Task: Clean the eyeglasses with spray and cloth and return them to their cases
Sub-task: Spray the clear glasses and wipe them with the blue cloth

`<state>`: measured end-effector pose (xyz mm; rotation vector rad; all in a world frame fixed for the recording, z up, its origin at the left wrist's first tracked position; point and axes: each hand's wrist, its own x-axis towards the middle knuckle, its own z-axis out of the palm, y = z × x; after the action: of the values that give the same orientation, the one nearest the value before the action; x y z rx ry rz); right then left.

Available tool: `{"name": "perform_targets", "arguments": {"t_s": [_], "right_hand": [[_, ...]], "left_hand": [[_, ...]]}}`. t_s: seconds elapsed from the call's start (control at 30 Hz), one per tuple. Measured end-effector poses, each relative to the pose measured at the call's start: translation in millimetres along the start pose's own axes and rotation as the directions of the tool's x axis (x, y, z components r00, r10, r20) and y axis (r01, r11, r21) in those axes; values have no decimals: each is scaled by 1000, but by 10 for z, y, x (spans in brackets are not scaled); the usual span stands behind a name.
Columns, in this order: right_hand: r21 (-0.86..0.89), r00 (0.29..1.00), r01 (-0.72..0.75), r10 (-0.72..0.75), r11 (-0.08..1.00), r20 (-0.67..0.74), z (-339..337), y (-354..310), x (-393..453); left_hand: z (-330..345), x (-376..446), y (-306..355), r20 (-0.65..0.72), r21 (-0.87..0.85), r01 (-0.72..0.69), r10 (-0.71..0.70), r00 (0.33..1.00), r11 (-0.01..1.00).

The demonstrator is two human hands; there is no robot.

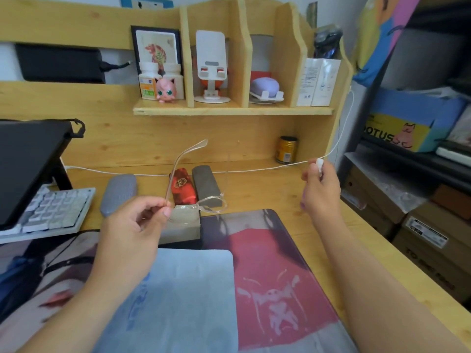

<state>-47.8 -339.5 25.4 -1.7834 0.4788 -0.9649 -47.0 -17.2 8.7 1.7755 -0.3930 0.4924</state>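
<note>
Between the left hand's [135, 220] fingers [167, 212]: clear-framed glasses [201, 200], pinched at one lens rim, raised above the desk [267, 189]. Clenched in the right hand [319, 189], out to the right: a small white spray bottle [319, 164]. Below the fingers, a blue cloth [188, 296]; beyond them, grey [118, 193], red [182, 187] and dark grey [205, 183] cases.

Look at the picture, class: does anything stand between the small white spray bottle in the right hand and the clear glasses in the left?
Nothing visible does. The right hand holds the spray bottle raised, the left hand pinches the glasses, and only open air above the desk separates them.
</note>
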Motion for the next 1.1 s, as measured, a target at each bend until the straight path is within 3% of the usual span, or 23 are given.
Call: {"name": "perform_targets", "arguments": {"t_s": [0.13, 0.27, 0.37, 0.5, 0.67, 0.9, 1.1], "right_hand": [[311, 973, -13, -59, 950, 223, 127, -380, -291], [366, 858, -39, -156, 930, 489, 452, -490, -739], [386, 791, -58, -193, 921, 581, 603, -465, -975], [410, 794, -1, -248, 912, 555, 635, -463, -1083], [445, 795, 73, -321, 892, 514, 620, -428, -1244], [587, 799, -61, -313, 807, 513, 592, -431, -1130], [554, 776, -89, -291, 828, 560, 483, -383, -1057]], "left_hand": [[-33, 22, -34, -69, -23, 19, -20, 997, 1000], [-92, 47, -37, -111, 57, -42, 48, 993, 997], [-154, 89, -82, -129, 166, -124, 146, 981, 978], [-215, 142, -113, -152, 265, -188, 234, 960, 946], [-234, 155, -115, -172, 300, -176, 235, 957, 937], [-169, 143, -123, -183, 299, -155, 216, 959, 942], [-108, 93, -81, -155, 266, -197, 243, 957, 944]]}}
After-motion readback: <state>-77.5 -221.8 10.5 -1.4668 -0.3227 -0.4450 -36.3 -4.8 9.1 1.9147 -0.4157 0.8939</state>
